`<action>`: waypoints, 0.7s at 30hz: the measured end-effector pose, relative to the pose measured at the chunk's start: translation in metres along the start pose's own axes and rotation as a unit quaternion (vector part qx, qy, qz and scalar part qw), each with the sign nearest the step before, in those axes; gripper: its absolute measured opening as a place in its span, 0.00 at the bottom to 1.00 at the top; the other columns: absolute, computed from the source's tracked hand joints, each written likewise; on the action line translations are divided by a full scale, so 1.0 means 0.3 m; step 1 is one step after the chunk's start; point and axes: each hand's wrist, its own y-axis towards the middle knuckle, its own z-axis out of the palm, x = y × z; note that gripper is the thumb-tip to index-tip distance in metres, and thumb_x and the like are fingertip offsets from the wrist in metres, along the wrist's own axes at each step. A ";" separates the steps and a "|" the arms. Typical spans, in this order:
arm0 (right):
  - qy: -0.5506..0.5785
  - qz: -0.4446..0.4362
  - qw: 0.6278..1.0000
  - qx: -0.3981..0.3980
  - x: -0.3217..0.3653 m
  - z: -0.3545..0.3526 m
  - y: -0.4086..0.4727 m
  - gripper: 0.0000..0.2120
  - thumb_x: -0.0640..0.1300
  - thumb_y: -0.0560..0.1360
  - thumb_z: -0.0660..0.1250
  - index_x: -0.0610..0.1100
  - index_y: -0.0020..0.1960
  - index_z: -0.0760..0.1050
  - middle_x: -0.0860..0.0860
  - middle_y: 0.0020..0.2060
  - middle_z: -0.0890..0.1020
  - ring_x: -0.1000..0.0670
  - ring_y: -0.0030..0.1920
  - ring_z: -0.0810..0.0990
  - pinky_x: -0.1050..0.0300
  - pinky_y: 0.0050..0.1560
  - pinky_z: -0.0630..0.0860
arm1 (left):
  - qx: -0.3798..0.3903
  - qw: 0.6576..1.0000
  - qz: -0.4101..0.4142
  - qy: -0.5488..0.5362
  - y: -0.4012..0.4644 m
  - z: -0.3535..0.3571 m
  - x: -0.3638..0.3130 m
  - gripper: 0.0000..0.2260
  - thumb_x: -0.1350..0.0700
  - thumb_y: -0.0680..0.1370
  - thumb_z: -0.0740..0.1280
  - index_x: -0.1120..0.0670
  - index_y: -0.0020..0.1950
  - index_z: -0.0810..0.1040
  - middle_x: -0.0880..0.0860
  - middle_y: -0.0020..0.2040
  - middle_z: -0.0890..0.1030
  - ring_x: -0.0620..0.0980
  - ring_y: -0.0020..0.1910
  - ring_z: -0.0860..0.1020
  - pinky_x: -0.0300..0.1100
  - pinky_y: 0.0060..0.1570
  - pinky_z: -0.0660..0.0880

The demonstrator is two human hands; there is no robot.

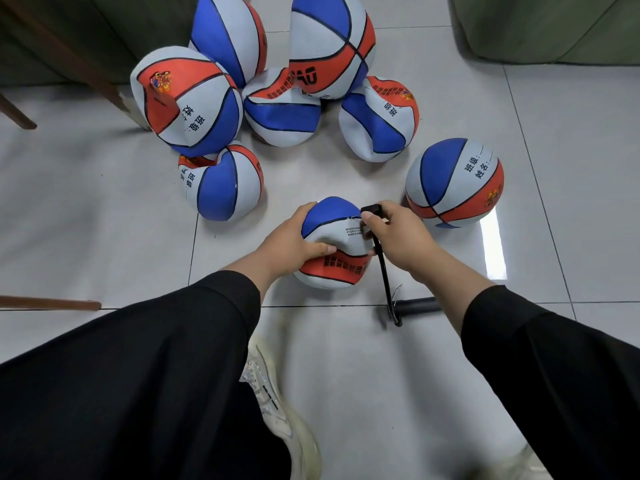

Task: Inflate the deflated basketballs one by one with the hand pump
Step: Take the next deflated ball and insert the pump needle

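Note:
A dented red, white and blue basketball (334, 237) lies on the floor tiles straight in front of me. My left hand (294, 240) grips its left side, thumb pressed into the soft skin. My right hand (398, 237) pinches the black nozzle end of the pump hose (384, 271) against the ball's upper right. The hose runs down to the black hand pump (417, 304), which lies on the floor partly hidden under my right forearm.
Several deflated balls (280, 109) are heaped at the back. A round, full ball (453, 181) sits apart at the right. Wooden furniture legs (52, 303) stand at the left, a green sofa (554, 26) at the back right. My shoe (277, 403) is below.

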 end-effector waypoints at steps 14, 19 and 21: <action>-0.295 -0.011 0.944 0.148 0.076 -0.008 0.033 0.13 0.48 0.86 0.57 0.41 0.64 0.71 0.44 0.53 0.78 0.43 0.49 0.79 0.52 0.44 0.75 | -0.021 0.997 0.014 0.074 -0.022 0.027 -0.004 0.40 0.46 0.73 0.78 0.38 0.79 0.61 0.45 0.64 0.78 0.51 0.59 0.78 0.50 0.62 0.77; -0.332 -0.008 0.933 0.138 0.069 0.034 0.048 0.13 0.48 0.86 0.56 0.40 0.62 0.70 0.43 0.50 0.77 0.45 0.46 0.73 0.54 0.45 0.67 | -0.032 0.995 0.023 0.095 -0.022 0.032 -0.013 0.40 0.44 0.72 0.78 0.36 0.79 0.61 0.44 0.62 0.79 0.50 0.57 0.78 0.48 0.58 0.78; -0.354 -0.015 0.925 0.136 0.077 0.049 0.051 0.13 0.46 0.86 0.56 0.39 0.64 0.71 0.40 0.54 0.79 0.44 0.46 0.73 0.51 0.47 0.68 | -0.033 0.995 0.023 0.096 -0.022 0.032 -0.011 0.40 0.44 0.72 0.78 0.36 0.79 0.61 0.44 0.62 0.79 0.50 0.57 0.78 0.48 0.58 0.77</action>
